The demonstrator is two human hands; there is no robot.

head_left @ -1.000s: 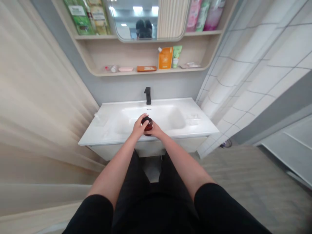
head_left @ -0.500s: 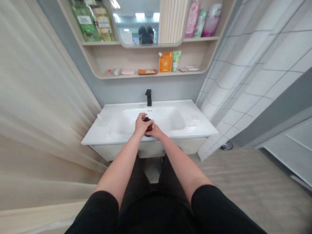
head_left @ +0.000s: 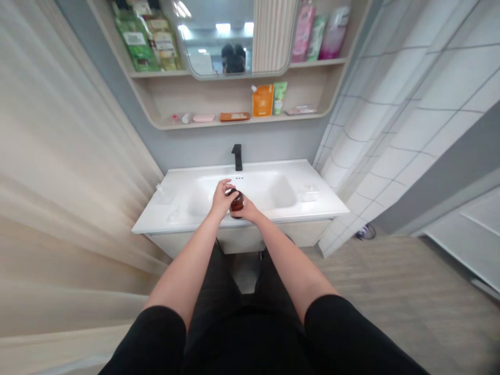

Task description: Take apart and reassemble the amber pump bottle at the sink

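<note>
Left hand (head_left: 222, 199): fingers curled over the top of the jar, not spread.
Right hand (head_left: 246, 209): wrapped round the jar's lower side and front, pressing it toward the left hand.
Jar (head_left: 236, 202): dark amber glass, upright, gripped between both hands over the front of the basin. Whether its base touched the basin could not be told.
Basin (head_left: 175, 219): white, with the jar just behind its front rim. Its left and right edges stood well apart from both hands.
Faucet (head_left: 236, 158): black, at the back edge of the basin, well apart from the jar, with the bowl between them.
Clear dish (head_left: 309, 195): on the basin's right side, well apart from the right hand.
Shelf (head_left: 203, 125): above the faucet, out of reach of the hands' position, carrying an orange pouch (head_left: 262, 100) and a green tube (head_left: 279, 97).
Side bounds: a pleated curtain (head_left: 66, 172) ran along the left and a tiled wall (head_left: 422, 130) along the right, neither near the hands.
</note>
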